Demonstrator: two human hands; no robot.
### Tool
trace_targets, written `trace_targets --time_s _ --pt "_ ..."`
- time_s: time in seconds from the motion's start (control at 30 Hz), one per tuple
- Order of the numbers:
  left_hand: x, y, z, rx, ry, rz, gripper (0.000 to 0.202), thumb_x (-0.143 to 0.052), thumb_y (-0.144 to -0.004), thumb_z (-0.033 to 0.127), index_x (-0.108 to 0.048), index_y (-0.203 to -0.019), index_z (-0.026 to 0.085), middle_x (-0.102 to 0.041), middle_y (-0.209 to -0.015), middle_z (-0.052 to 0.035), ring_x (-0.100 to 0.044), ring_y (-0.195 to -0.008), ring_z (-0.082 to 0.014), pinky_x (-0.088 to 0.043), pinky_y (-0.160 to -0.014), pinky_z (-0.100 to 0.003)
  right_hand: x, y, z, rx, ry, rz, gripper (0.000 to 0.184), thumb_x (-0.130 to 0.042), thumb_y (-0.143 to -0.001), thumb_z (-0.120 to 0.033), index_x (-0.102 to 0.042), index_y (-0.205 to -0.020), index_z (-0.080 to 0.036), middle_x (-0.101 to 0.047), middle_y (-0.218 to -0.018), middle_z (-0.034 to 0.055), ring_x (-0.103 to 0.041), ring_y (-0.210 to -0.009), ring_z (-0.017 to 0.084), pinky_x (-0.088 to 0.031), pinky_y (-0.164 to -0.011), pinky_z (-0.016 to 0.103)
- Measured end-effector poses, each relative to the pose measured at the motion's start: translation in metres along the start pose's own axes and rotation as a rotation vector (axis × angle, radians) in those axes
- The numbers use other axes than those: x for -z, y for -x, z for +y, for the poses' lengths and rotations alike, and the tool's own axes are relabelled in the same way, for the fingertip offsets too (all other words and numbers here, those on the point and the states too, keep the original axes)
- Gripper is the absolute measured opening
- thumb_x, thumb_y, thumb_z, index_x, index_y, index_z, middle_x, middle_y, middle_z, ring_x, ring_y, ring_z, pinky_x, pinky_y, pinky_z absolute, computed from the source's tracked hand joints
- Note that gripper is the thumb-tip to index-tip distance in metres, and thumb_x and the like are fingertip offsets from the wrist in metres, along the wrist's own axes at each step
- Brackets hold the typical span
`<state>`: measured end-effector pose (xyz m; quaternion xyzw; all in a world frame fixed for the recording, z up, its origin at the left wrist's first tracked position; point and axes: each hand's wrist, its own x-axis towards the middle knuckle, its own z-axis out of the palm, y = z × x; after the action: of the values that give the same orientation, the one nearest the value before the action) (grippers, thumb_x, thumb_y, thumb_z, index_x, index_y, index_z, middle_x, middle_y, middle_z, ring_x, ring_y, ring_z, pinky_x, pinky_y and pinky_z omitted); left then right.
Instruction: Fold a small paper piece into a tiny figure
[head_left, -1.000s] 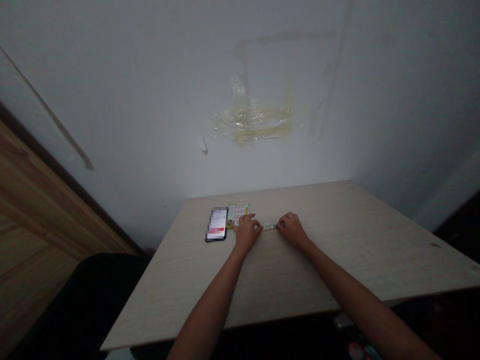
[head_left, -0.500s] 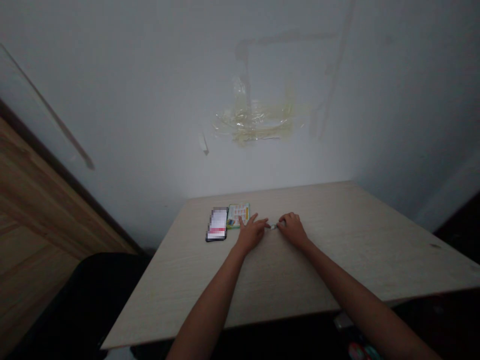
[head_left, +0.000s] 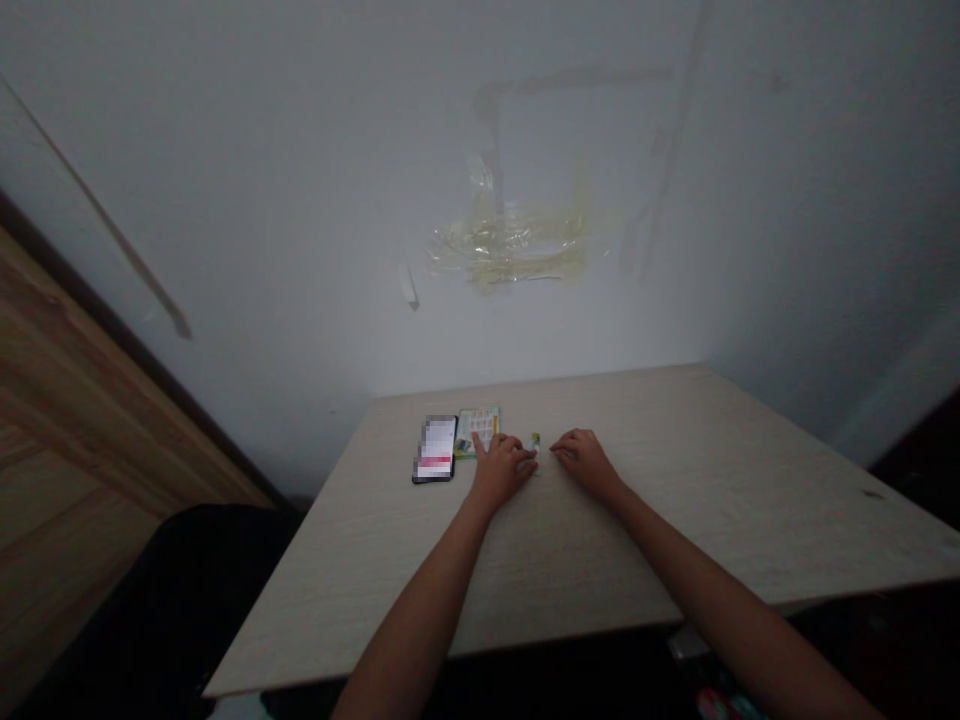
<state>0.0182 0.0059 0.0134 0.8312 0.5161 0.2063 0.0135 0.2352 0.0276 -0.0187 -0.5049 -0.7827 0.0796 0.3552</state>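
A small whitish piece with a yellow-green end [head_left: 535,440] stands at the fingertips of my left hand [head_left: 501,472]. The thumb and index finger of that hand are closed on its lower part, while another finger stretches over a printed card or booklet [head_left: 486,420]. Just to the right, my right hand [head_left: 586,462] rests on the table with its thumb and index finger drawn together. A gap separates it from the small piece. Anything between the right fingertips is too small to make out.
A phone [head_left: 435,450] with a lit, partly blurred screen lies left of the booklet on the pale wooden table [head_left: 585,570]. Behind the table rises a wall [head_left: 300,200] with old tape [head_left: 525,245]. A dark chair-like shape [head_left: 172,590] is at the left.
The small piece, earlier lying between both hands' fingertips, is now upright by the left fingers. My right fingertips have come away from it. The left fingers have drawn in closer together.
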Motion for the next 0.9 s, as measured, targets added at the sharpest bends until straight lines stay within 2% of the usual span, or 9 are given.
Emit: trace_targets --time_s 0.23,0.47,0.67,0.9 --pt "-0.004 -0.001 -0.004 -0.023 0.049 -0.007 0.022 -0.061 -0.09 0.04 -0.069 -0.111 0.04 -0.066 -0.124 0.0016 -0.044 -0.13 -0.0261 0.008 -0.109 -0.075 -0.001 0.001 -0.007 0.111 0.063 -0.057 0.024 -0.057 -0.091 -0.027 -0.075 -0.108 -0.026 -0.068 -0.106 0.0084 -0.055 -0.103 0.023 -0.044 -0.092 0.036" --pt "-0.01 -0.001 -0.006 -0.009 0.031 -0.004 0.024 -0.06 -0.09 0.042 -0.068 -0.112 0.041 -0.068 -0.124 0.0016 -0.046 -0.13 -0.0261 0.009 -0.108 -0.075 -0.001 0.002 -0.01 0.152 0.122 -0.075 0.027 -0.057 -0.091 -0.025 -0.073 -0.112 -0.031 -0.065 -0.111 0.0089 -0.054 -0.104 0.023 -0.044 -0.093 0.037" --pt "-0.009 -0.001 -0.005 -0.005 0.019 -0.005 0.023 -0.06 -0.09 0.043 -0.068 -0.112 0.04 -0.068 -0.124 0.0017 -0.047 -0.13 -0.0264 0.008 -0.109 -0.075 -0.001 0.003 -0.012 0.142 0.145 -0.077 0.027 -0.059 -0.09 -0.026 -0.072 -0.113 -0.034 -0.063 -0.113 0.0089 -0.053 -0.106 0.023 -0.044 -0.094 0.038" --pt "-0.01 -0.001 -0.007 -0.026 0.061 -0.007 0.022 -0.06 -0.09 0.04 -0.068 -0.111 0.038 -0.068 -0.124 0.0017 -0.047 -0.131 -0.0268 0.014 -0.106 -0.076 -0.003 0.003 -0.011 0.099 0.171 -0.076 0.027 -0.058 -0.092 -0.029 -0.072 -0.113 -0.037 -0.06 -0.116 0.0094 -0.052 -0.108 0.024 -0.044 -0.095 0.039"
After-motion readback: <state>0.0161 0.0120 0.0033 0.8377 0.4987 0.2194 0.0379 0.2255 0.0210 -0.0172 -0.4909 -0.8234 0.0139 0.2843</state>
